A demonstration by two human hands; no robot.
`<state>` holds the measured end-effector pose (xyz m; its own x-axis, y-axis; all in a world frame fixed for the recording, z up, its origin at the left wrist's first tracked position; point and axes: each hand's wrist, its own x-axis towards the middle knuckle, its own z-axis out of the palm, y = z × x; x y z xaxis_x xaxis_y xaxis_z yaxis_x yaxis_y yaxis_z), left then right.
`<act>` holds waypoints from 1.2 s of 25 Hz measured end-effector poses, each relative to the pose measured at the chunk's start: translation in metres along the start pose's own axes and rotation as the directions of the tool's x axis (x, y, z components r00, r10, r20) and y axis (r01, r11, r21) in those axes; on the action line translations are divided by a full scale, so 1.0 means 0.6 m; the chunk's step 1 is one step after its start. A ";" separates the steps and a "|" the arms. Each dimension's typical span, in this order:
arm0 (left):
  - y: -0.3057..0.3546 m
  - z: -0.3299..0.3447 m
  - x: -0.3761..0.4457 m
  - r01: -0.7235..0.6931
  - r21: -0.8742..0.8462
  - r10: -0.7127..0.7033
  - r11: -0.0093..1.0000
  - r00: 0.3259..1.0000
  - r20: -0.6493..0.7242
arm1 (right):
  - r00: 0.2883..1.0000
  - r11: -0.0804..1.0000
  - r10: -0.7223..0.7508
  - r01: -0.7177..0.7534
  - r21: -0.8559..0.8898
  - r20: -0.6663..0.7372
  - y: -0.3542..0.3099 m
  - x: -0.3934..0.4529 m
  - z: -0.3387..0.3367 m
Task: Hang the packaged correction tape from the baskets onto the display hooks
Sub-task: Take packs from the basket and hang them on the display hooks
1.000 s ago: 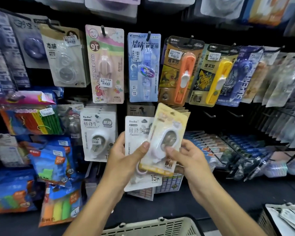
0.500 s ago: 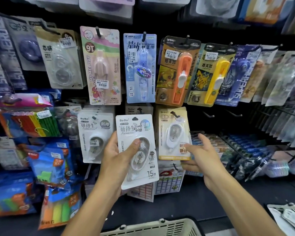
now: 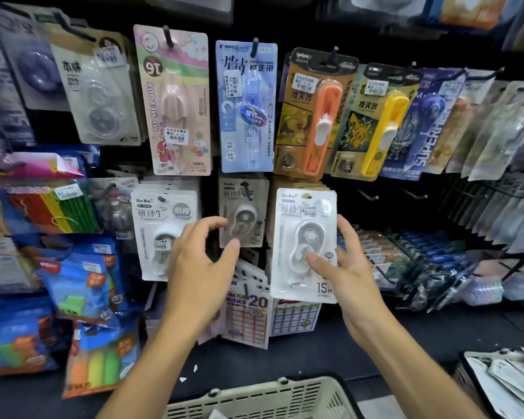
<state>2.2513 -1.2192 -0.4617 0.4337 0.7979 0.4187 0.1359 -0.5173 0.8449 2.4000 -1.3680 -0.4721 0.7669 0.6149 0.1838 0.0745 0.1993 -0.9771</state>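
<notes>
Pack (image 3: 304, 246) in right hand (image 3: 345, 267) — upright

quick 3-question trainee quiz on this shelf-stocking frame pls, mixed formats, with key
1. True or false: the left hand is gripping a pack.
2. Multiple choice: the white correction tape pack is held by
A. the right hand
B. both hands
C. nothing, it hangs free on a hook
3. Fill in: straight above the held pack hangs the ___ pack.

Key
1. False. Its fingers are loosely spread in front of the grey pack, holding nothing.
2. A. Thumb on the front, fingers at the right edge.
3. Orange.
</notes>
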 end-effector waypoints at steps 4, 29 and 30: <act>-0.018 -0.034 0.014 0.050 0.371 -0.024 0.927 0.997 -0.075 | 0.996 0.998 -0.022 0.017 -0.053 -0.091 -0.006 0.004 -0.028; -0.218 -0.032 -0.140 -0.139 0.542 -0.267 0.829 0.753 0.601 | 0.982 0.803 0.185 -0.135 -0.580 0.027 0.317 -0.120 0.068; -0.266 -0.024 -0.182 -0.084 0.587 -0.432 0.805 0.595 0.677 | 0.904 0.697 0.422 -0.278 -0.661 0.065 0.369 -0.167 0.038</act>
<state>2.1694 -1.2193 -0.6377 0.8028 0.4890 -0.3412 0.5962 -0.6651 0.4496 2.3251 -1.3685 -0.7043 0.6834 0.6896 -0.2396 0.2596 -0.5363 -0.8031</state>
